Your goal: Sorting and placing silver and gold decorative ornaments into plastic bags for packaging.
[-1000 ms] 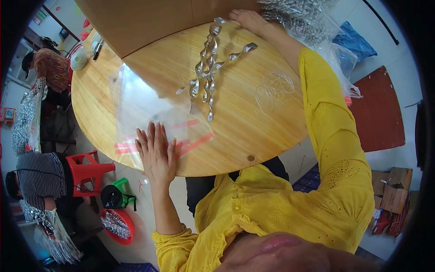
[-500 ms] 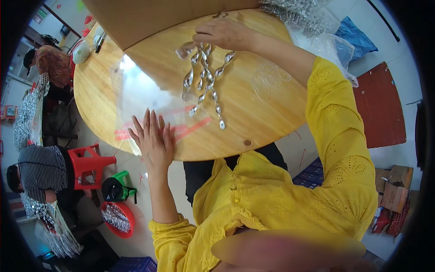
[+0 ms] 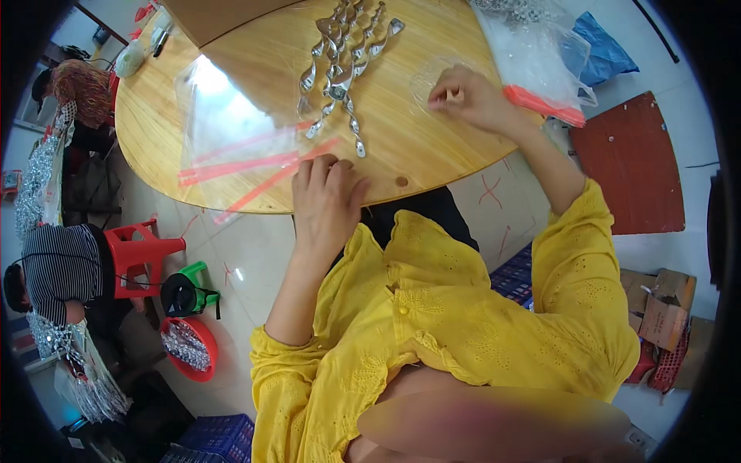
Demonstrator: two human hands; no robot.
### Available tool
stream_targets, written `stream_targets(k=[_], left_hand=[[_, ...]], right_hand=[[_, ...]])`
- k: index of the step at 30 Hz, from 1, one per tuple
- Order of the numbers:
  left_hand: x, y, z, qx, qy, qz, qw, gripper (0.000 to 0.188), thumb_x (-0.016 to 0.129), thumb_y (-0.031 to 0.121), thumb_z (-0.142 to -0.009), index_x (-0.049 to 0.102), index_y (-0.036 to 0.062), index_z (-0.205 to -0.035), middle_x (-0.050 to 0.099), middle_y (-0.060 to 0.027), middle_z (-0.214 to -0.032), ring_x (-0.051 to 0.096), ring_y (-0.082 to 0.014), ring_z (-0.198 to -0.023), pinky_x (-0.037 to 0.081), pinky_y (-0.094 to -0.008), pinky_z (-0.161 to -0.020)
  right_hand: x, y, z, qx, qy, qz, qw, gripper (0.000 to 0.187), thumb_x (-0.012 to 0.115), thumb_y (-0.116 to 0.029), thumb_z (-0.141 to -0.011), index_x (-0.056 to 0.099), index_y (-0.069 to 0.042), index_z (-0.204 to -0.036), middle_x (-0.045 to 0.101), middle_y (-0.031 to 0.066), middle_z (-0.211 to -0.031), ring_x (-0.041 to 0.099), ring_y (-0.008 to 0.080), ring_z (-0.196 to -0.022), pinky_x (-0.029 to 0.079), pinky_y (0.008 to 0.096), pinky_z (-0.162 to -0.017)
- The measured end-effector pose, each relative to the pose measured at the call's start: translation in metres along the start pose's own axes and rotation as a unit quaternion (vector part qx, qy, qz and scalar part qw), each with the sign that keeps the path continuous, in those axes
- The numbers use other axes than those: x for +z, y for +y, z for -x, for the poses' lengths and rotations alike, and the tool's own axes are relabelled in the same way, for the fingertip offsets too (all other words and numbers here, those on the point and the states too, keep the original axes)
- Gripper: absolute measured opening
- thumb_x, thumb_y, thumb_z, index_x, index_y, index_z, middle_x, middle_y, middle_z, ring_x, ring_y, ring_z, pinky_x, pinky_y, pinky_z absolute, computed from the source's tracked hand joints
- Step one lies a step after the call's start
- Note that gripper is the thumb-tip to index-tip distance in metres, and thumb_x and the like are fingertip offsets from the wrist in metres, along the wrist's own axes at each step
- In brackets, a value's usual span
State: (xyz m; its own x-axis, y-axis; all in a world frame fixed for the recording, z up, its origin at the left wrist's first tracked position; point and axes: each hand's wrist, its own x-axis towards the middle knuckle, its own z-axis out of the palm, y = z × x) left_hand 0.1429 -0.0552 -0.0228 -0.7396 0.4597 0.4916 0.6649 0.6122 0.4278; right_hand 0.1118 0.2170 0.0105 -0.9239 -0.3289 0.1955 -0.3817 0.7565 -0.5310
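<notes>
Silver twisted spiral ornaments [image 3: 337,91] lie in a bunch on the round wooden table [image 3: 455,147]. Left of them lie flat clear plastic bags [image 3: 231,116] with red strips along their edges. My left hand [image 3: 326,199] is at the table's near edge beside the red strips, fingers loosely bent and apart, with nothing visible in them. To the right of the ornaments, my right hand [image 3: 472,99] is over a loose tangle of clear thin loops [image 3: 426,83]. Its fingers are pinched together; whatever may be between them is too small to make out.
A cardboard box [image 3: 224,17] stands at the table's far left. Clear bags with a red edge [image 3: 540,69] hang over its right side, near a blue bag [image 3: 606,50]. A red stool [image 3: 139,255], a red basin [image 3: 189,349] and two people working are at the left.
My right hand has left the top of the ornaments and come nearer, to the clear loops at the right. My left hand has shifted right off the bags, its fingers now bent.
</notes>
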Motion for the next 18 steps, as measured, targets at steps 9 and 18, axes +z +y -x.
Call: stream_targets(k=[9, 18], left_hand=[[0.031, 0.006, -0.042, -0.071, -0.048, -0.166, 0.982, 0.028, 0.059, 0.026, -0.068, 0.052, 0.0023, -0.080, 0.052, -0.0113, -0.079, 0.052, -0.0250, -0.078, 0.042, -0.0346, -0.065], [0.003, 0.002, -0.124, 0.035, 0.028, -0.269, 0.962, 0.012, 0.051, 0.009, -0.069, 0.058, 0.0015, -0.061, 0.058, -0.0136, -0.060, 0.058, -0.0234, -0.055, 0.046, -0.0302, -0.052]], right_hand=[[0.044, 0.005, 0.011, 0.008, 0.089, 0.148, 0.985, 0.013, 0.061, -0.016, -0.071, 0.056, -0.007, -0.078, 0.051, 0.0049, -0.076, 0.046, 0.0182, -0.081, 0.036, 0.0291, -0.074], [-0.090, 0.024, -0.073, 0.049, 0.218, -0.205, 0.953, 0.028, 0.048, -0.029, -0.083, 0.052, -0.001, -0.083, 0.056, 0.0099, -0.072, 0.054, 0.0155, -0.067, 0.044, 0.0301, -0.059]])
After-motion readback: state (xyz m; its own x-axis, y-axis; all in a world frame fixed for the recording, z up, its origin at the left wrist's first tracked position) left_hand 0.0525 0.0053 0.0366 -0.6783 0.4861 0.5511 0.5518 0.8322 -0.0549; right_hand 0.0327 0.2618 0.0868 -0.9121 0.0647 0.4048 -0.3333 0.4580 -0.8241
